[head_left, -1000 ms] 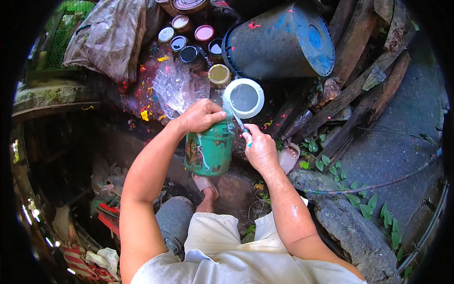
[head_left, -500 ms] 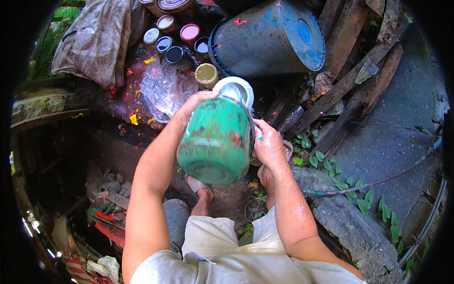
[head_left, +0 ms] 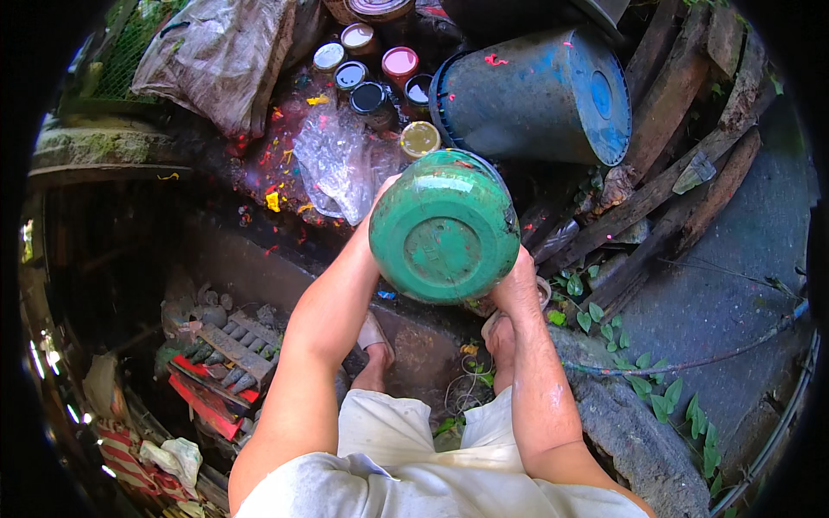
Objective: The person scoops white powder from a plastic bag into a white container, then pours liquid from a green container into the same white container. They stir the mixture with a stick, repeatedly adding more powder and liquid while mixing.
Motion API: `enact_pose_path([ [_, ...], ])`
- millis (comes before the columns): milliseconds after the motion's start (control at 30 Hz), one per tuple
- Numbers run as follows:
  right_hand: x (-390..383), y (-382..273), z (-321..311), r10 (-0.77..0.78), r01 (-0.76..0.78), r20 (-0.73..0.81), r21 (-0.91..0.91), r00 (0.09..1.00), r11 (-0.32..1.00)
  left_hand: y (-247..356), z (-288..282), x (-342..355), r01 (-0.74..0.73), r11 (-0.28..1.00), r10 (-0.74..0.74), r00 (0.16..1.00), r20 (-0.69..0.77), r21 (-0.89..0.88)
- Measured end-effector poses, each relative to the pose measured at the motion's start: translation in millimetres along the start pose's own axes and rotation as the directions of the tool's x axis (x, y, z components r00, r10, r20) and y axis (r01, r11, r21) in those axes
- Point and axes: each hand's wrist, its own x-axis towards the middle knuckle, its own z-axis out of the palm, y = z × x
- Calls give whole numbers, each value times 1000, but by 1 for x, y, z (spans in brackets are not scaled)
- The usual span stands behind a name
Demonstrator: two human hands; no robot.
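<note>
Dark ground (head_left: 298,125), spotted with yellow, red and pink paint, lies in the upper part of the view. On it stands a group of open paint cans (head_left: 368,97); their contents are white, pink, black, blue-grey and olive. Behind the cans, to the left, is a big greyish sack (head_left: 216,69), and below them lies a crumpled clear plastic bag (head_left: 332,164). To the right of the cans, a large blue-grey bucket (head_left: 531,104) is lying on its side, with its base turned to the right. Farther right, old wooden planks (head_left: 712,181) lie crossed, near a green vine (head_left: 669,397) and a rough grey stone (head_left: 639,427).

At the centre, the green container (head_left: 442,246) is raised in front of the person, above the feet, and tilted so that its round bottom faces the camera. Left hand (head_left: 386,188) is at its left side and right hand (head_left: 521,269) at its lower right side, both touching it. Most of each hand is covered by the container, so I cannot tell how far the fingers are closed. Its mouth is also hidden from this view.
</note>
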Motion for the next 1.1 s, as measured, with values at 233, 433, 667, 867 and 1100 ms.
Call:
enact_pose_path([
  [233,2,-12,3,150,-146,27,-102,988,984,64,60,-79,-245,868,339,928,-154,432],
  [433,-1,-16,11,211,-209,85,-32,974,977,163,57,-151,-457,274,760,642,101,846],
  [667,0,-20,23,235,-230,58,-86,970,969,209,-18,-144,579,-554,819,507,268,598],
  [867,-3,-17,28,263,-258,67,-71,963,964,239,-47,-134,730,-538,841,431,327,422],
  [1100,-7,-8,32,226,-226,-2,-1,974,974,245,-88,-117,730,-353,935,266,233,585],
])
